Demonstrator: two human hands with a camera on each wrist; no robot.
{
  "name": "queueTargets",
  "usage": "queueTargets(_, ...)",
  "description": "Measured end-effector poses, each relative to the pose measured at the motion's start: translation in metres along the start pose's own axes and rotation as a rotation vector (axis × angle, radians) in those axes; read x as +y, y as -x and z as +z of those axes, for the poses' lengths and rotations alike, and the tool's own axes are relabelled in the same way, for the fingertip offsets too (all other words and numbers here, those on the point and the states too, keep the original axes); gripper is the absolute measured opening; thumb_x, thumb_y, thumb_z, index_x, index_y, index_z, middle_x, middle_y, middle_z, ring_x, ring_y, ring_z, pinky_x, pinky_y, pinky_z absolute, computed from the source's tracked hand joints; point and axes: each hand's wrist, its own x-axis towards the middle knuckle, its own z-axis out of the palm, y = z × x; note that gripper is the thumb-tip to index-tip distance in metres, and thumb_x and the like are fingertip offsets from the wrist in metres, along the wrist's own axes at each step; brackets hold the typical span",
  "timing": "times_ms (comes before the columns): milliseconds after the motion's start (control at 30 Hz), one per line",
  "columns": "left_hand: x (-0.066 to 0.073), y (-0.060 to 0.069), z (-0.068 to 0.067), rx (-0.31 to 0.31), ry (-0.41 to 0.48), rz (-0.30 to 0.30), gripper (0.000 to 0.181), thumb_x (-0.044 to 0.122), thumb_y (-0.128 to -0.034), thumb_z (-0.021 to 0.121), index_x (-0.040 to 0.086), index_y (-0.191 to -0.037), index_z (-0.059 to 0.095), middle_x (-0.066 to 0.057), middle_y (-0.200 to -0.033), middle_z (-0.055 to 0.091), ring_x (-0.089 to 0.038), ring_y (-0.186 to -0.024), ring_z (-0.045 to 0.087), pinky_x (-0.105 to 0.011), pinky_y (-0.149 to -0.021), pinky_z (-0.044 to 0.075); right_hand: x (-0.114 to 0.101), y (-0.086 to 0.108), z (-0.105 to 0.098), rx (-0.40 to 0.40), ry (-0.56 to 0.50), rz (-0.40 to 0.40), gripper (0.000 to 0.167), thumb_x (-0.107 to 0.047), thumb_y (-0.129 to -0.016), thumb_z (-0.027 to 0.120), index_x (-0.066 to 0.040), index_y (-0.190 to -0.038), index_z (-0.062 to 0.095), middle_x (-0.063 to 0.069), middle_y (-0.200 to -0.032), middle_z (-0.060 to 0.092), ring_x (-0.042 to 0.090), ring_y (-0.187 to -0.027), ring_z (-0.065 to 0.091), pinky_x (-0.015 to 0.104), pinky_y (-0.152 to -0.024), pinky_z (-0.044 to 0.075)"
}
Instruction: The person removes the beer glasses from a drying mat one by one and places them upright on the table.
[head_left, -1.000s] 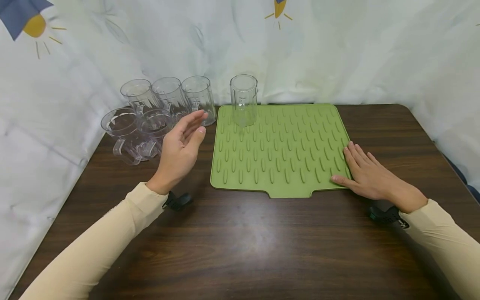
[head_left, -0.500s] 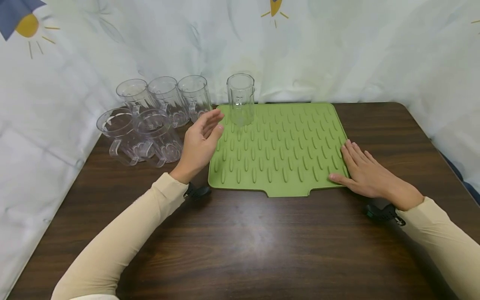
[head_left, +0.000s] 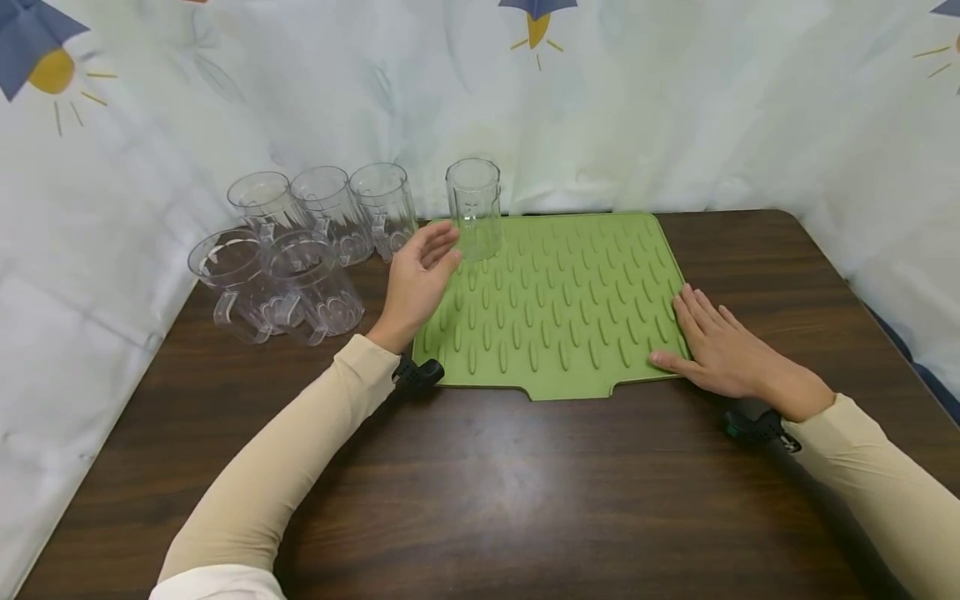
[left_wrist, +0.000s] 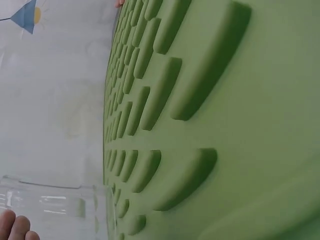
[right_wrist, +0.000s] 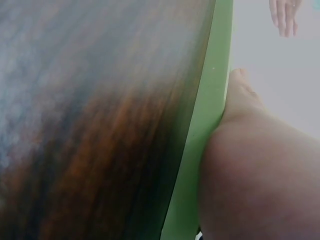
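A green ribbed drying mat lies on the table. On its back left corner stands a clear mug, upright; the left wrist view shows its side near the fingertips. My left hand hovers over the mat's left edge, just short of that mug, fingers loosely bent and holding nothing. My right hand rests flat on the mat's right edge, fingers spread; in the right wrist view its thumb side lies along the mat's rim.
Several clear mugs stand upright left of the mat, including a front one and a back one close to the left hand. The dark wooden table stretches in front. A pale patterned curtain hangs behind.
My left hand has moved right, from beside the mugs on the left to over the mat's left edge near the single mug. My right hand stays on the mat.
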Motion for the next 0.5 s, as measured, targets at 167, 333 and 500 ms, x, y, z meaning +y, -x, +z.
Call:
queueTargets(167,-0.009,-0.011,0.007,0.025,0.013,-0.006,0.046,0.012,-0.1034,0.060,0.003,-0.148,0.051,-0.018,-0.148,0.059,-0.027,-0.140,0.057,-0.030,-0.119,0.048,0.001,0.000,0.000,0.003,0.008,0.004,0.103,-0.064,-0.103,0.048,0.003,-0.163,-0.002,0.027,-0.172,-0.012,0.048,-0.161,-0.005,0.074,-0.126,0.008)
queueTargets(333,-0.014,-0.020,0.014,0.056,0.032,-0.014,0.043,0.007,-0.1022,0.061,0.001,-0.145,0.054,-0.021,-0.145,0.060,-0.030,-0.137,0.059,-0.030,-0.117,0.050,0.001,-0.001,0.001,0.014,0.010,-0.002,0.103,-0.062,-0.103,0.050,0.004,-0.163,-0.001,0.027,-0.172,-0.011,0.048,-0.161,-0.004,0.074,-0.126,0.010)
queueTargets(500,-0.017,-0.023,0.020,0.078,0.063,-0.016,0.041,0.006,-0.1019,0.061,0.000,-0.143,0.055,-0.021,-0.141,0.062,-0.031,-0.134,0.061,-0.032,-0.114,0.053,0.002,-0.002,0.002,0.023,0.010,-0.007,0.103,-0.061,-0.102,0.051,0.005,-0.163,0.000,0.029,-0.172,-0.008,0.049,-0.161,-0.002,0.074,-0.126,0.011)
